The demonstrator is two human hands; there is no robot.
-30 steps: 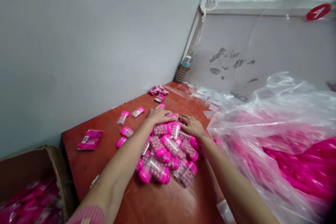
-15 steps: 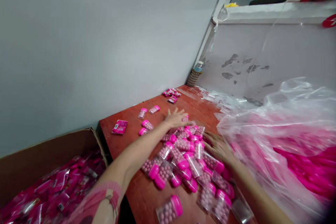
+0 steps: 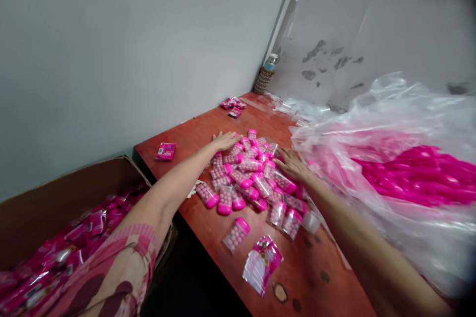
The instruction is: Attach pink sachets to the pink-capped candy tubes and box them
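A heap of small clear jars (image 3: 243, 181) with bright pink caps, filled with pale pink beads or candies, lies on the red tabletop (image 3: 316, 267). At the heap's far left edge, my left hand (image 3: 225, 140) rests open, its fingers stretched out against the jars. My right hand (image 3: 292, 163) is along the right side, fingers spread and touching the outer jars; its fingertips are partly hidden. One jar (image 3: 237, 234) lies apart in front of the heap. Near it is a pink and silver sachet (image 3: 263, 264).
An open carton (image 3: 74, 178) full of pink sachets stands at the left. To the right, a clear plastic bag (image 3: 394, 104) holds bright pink pieces. A flat pink packet (image 3: 165, 151), several sachets (image 3: 233, 105) and a bottle in a woven holder (image 3: 265, 77) are farther back.
My left hand has moved left and lies lower, and the stray jars on that side now sit against the heap. The view has tilted down, bringing the front sachet into sight.
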